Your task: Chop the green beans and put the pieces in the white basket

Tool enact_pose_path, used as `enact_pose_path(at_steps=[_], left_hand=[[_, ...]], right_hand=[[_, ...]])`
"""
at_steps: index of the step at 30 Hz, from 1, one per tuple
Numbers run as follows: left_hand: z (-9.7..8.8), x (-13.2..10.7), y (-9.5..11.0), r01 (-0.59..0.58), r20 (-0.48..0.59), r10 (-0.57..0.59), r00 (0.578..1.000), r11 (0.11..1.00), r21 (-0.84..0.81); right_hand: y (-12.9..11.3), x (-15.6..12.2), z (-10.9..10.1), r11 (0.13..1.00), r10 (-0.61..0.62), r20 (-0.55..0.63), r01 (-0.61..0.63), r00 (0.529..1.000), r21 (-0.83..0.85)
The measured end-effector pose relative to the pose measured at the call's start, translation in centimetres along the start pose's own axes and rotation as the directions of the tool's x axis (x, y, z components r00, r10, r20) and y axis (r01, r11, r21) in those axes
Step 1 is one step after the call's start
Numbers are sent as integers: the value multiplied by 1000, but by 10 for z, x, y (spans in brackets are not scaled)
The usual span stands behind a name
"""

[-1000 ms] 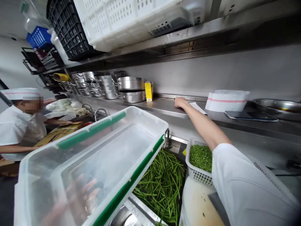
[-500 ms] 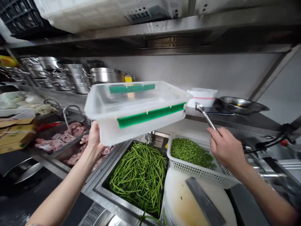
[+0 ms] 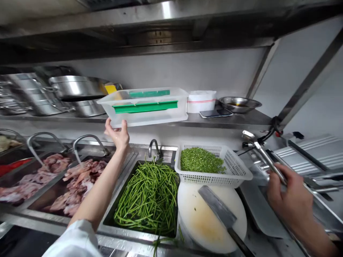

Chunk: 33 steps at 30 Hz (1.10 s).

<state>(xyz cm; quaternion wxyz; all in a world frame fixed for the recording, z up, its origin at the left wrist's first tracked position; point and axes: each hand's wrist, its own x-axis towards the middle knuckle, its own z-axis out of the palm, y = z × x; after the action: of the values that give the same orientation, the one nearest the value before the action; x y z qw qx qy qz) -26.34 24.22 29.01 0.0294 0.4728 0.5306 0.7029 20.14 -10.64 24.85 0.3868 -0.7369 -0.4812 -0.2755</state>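
A clear plastic container (image 3: 150, 113) with green side strips is at the front of the wall shelf. My left hand (image 3: 118, 135) grips its lower left part, thumb up against the front. My right hand (image 3: 291, 194), at the far right, is closed around the handle of a metal utensil (image 3: 269, 160) with a small shiny head; blur hides its exact kind. Below and between the hands are long green vegetable stems (image 3: 147, 200) in a sink, and chopped greens (image 3: 200, 160) in a white perforated basket (image 3: 211, 179). A cleaver (image 3: 217, 207) lies on the round chopping board (image 3: 193, 221).
The shelf (image 3: 235, 120) also holds a folded white bag (image 3: 202, 101), a phone (image 3: 215, 113), a metal bowl (image 3: 238, 104) and steel pots (image 3: 77, 87). Raw meat (image 3: 80, 182) fills sinks on the left, under curved taps (image 3: 91, 137). An upper shelf edge (image 3: 107, 28) hangs above.
The container has moved away from me and levelled out at the wall shelf, my left hand still on it. My right hand has moved right and down with the utensil. The view has turned rightward.
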Motion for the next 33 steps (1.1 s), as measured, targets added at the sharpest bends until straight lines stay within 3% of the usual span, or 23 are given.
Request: enact_pose_path(at_steps=[3, 6, 9, 12, 14, 16, 18, 21, 23, 26, 29, 33], left_hand=[[27, 14, -1, 57, -125, -39, 991, 989, 140], [41, 29, 3, 37, -49, -27, 998, 972, 232], [37, 32, 1, -63, 116, 36, 993, 969, 240], [12, 6, -11, -210, 213, 180, 960, 969, 129], [-16, -31, -26, -253, 295, 230, 927, 967, 40], [-52, -82, -49, -213, 410, 194, 891, 977, 1], [-93, -140, -75, -104, 522, 79, 849, 994, 18], [-159, -228, -115, 81, 648, -139, 749, 990, 118], [-203, -279, -136, 261, 595, -341, 728, 940, 219], [-265, -339, -157, 520, 364, -600, 713, 800, 301], [-317, -376, -170, 685, 129, -740, 660, 663, 301], [-358, -396, -179, 816, -41, -836, 547, 522, 247]], right_hand=[[8, 26, 7, 992, 118, -32, -117, 992, 45], [-1, 52, 23, 989, 91, -52, -84, 994, 121], [-30, 72, 43, 974, -116, -119, 136, 986, 182], [-71, 85, 58, 879, -372, -148, 399, 916, 261], [-100, 90, 63, 781, -510, -179, 540, 841, 313], [-128, 93, 66, 659, -629, -215, 659, 747, 363], [-158, 94, 71, 541, -712, -245, 737, 658, 405], [-220, 92, 88, 411, -787, -285, 809, 548, 421], [-275, 88, 105, 334, -848, -273, 858, 455, 391], [-371, 86, 130, 266, -931, -153, 905, 330, 333], [-463, 94, 150, 302, -946, -28, 910, 323, 284], [-558, 109, 177, 443, -896, 137, 865, 422, 237]])
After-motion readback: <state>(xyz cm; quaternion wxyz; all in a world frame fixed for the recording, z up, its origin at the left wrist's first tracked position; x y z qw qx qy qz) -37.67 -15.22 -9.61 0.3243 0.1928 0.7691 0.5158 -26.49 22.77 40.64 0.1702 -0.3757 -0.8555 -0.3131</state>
